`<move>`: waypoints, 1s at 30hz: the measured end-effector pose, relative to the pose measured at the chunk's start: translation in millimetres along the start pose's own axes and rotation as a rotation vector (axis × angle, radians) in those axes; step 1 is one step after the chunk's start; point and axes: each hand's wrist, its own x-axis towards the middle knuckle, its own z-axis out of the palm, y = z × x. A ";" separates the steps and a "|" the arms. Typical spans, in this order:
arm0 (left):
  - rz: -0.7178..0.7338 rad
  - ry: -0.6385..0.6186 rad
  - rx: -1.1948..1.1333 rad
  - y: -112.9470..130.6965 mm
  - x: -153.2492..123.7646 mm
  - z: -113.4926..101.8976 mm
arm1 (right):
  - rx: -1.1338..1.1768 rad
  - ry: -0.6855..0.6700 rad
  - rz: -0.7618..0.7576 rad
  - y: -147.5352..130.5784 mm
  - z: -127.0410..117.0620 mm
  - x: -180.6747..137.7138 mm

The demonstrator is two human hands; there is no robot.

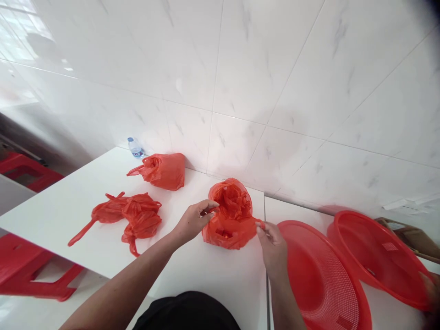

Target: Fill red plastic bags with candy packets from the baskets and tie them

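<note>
A red plastic bag [227, 231] stands open-mouthed on the white table in front of me, with crumpled red plastic showing inside it. My left hand [199, 219] pinches the bag's left edge between thumb and fingers. On the other side, my right hand [271, 240] grips the bag's right edge, pulling that corner outward. What lies deeper in the bag is hidden. To the left are knotted red bags [140, 213] with long loose handles. Behind them a full red bag [168, 170] rests near the wall.
A water bottle [136, 149] stands by the tiled wall. Two red plastic baskets [305, 270] occupy the right table, with a brown box [412, 238] behind. Another person's hand [429, 288] is at the far right. Red stools [30, 270] stand left of the white table [185, 279].
</note>
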 end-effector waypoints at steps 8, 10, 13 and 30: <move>0.176 -0.059 0.399 6.5 6.8 -1.3 | 0.248 -0.094 0.075 2.9 9.1 12.5; 0.241 -0.047 0.520 3.7 8.4 0.3 | 0.355 -0.122 0.110 7.0 15.8 13.0; 0.292 -0.027 0.629 2.5 9.9 4.2 | 0.515 -0.142 0.150 8.5 28.8 12.6; 0.176 -0.123 0.148 5.1 4.2 34.1 | 0.236 -0.562 0.076 -1.5 68.8 4.0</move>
